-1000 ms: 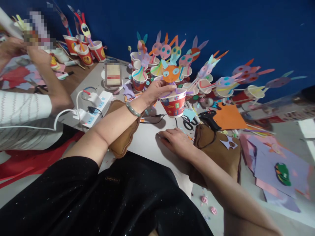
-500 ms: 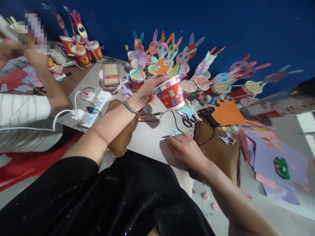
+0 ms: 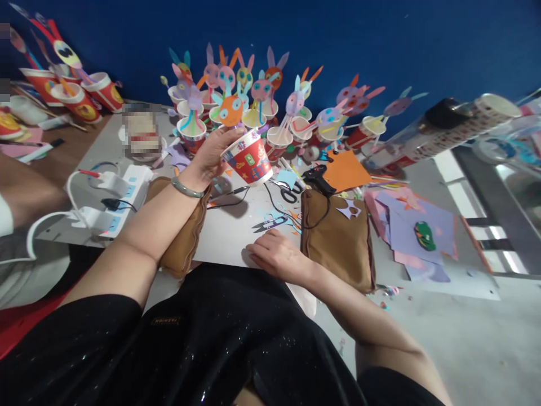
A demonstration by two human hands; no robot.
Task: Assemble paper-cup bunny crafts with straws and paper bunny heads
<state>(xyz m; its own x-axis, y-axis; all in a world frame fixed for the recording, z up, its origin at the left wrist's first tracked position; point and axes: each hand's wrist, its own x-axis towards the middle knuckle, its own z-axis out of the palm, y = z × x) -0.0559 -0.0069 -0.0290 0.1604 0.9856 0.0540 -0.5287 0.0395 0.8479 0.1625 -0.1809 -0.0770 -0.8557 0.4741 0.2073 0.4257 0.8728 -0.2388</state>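
Note:
My left hand (image 3: pixel 217 151) is closed on a tilted red paper cup (image 3: pixel 249 158) with a printed pattern, holding it above the table. An orange paper animal head (image 3: pixel 231 110) with round blue-and-white eyes rises above its rim. My right hand (image 3: pixel 276 255) rests near the table's front edge, its fingers loosely bent and nothing visible in them. Just beyond those fingers lies a pair of thread snips (image 3: pixel 269 224) among paper scraps. Black-handled scissors (image 3: pixel 289 194) and a black glue gun (image 3: pixel 318 178) are farther back.
Several finished paper animals in cups (image 3: pixel 279 141) line the blue wall. Brown cushions (image 3: pixel 338 239) flank the work spot. To the left are a white power strip (image 3: pixel 129 194) and a co-worker's arm (image 3: pixel 36 189). Coloured paper sheets (image 3: pixel 406 231) lie to the right.
My right hand has let go of the snips and drawn back towards me; they now lie on the table. My left hand still holds the cup. The view has turned right.

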